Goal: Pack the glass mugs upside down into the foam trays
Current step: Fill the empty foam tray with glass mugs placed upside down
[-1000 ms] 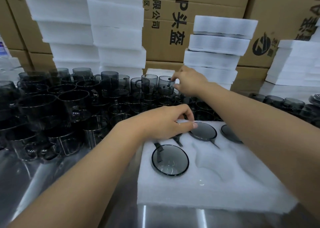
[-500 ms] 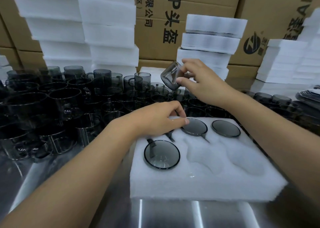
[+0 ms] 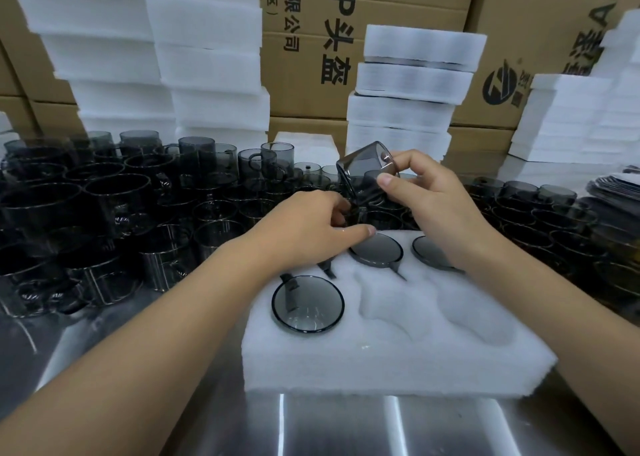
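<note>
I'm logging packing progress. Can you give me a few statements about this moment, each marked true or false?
1. The right hand holds a mug tilted above the tray. True.
2. Every pocket in the tray is filled. False: the front-middle pocket and front-right pocket are empty.
3. The front-left mug sits base up in the foam. True.
4. The left hand lifts a second mug high over the tray. False: it rests low at the tray's back-left.
</note>
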`<act>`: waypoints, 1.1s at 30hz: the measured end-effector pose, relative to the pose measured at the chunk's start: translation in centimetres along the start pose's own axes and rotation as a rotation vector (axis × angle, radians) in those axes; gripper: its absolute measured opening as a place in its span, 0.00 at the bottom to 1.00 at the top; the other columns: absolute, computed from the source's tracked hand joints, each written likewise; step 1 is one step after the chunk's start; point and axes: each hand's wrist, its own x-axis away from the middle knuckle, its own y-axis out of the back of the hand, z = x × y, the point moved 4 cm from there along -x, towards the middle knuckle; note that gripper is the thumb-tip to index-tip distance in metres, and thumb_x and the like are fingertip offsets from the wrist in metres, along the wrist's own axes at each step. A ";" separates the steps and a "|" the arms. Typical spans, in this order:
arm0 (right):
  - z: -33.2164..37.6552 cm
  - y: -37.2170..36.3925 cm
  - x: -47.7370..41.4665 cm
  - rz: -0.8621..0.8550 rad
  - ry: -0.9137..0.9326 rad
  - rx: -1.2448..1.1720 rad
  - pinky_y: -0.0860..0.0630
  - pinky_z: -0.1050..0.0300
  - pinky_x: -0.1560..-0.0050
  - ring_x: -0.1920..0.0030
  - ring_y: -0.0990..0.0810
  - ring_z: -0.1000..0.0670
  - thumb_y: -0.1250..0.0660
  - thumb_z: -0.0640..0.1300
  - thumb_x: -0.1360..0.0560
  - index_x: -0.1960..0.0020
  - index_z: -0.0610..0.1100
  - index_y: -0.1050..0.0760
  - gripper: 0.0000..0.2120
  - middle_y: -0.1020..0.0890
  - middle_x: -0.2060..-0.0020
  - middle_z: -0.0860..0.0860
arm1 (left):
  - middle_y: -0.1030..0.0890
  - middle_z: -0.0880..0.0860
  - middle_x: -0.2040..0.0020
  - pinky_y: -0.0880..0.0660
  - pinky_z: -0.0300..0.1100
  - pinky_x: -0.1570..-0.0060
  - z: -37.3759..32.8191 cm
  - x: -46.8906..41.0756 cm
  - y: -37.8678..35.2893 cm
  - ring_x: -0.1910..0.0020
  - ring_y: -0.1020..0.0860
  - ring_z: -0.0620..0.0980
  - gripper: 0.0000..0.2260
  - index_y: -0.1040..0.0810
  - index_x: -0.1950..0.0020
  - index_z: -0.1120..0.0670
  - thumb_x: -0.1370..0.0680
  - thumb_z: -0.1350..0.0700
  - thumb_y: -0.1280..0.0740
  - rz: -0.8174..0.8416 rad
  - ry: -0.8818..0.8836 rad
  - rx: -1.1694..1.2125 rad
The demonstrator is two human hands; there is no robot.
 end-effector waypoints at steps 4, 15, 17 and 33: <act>0.5 -0.1 0.3 0.006 0.047 -0.032 0.30 0.74 0.53 0.58 0.21 0.67 0.33 0.38 0.24 0.62 0.51 0.25 0.12 0.25 0.44 0.58 | 0.18 0.41 0.55 0.26 0.33 0.55 -0.1 -0.2 0.4 0.55 0.21 0.36 0.09 0.24 0.53 0.41 0.29 0.40 0.30 -0.091 0.008 0.168; 1.0 -0.2 0.5 -0.005 0.061 -0.035 0.28 0.69 0.47 0.55 0.22 0.65 0.33 0.36 0.25 0.62 0.47 0.25 0.10 0.28 0.45 0.59 | 0.15 0.46 0.54 0.25 0.36 0.46 0.2 -0.5 0.9 0.52 0.18 0.43 0.27 0.27 0.35 0.45 0.33 0.48 0.24 -0.281 -0.080 0.591; 1.1 -0.1 0.5 -0.017 0.069 -0.046 0.29 0.74 0.51 0.55 0.23 0.69 0.34 0.36 0.24 0.61 0.47 0.26 0.10 0.28 0.46 0.58 | 0.16 0.46 0.54 0.26 0.36 0.46 0.4 -0.6 0.9 0.52 0.19 0.42 0.30 0.31 0.34 0.41 0.33 0.51 0.22 -0.292 -0.087 0.590; 0.6 0.3 0.2 -0.060 0.007 -0.132 0.27 0.47 0.49 0.57 0.24 0.50 0.41 0.46 0.28 0.58 0.45 0.22 0.10 0.19 0.58 0.40 | 0.16 0.41 0.60 0.23 0.37 0.58 0.1 -0.4 0.9 0.60 0.20 0.36 0.15 0.19 0.57 0.45 0.24 0.37 0.38 -0.256 0.057 0.580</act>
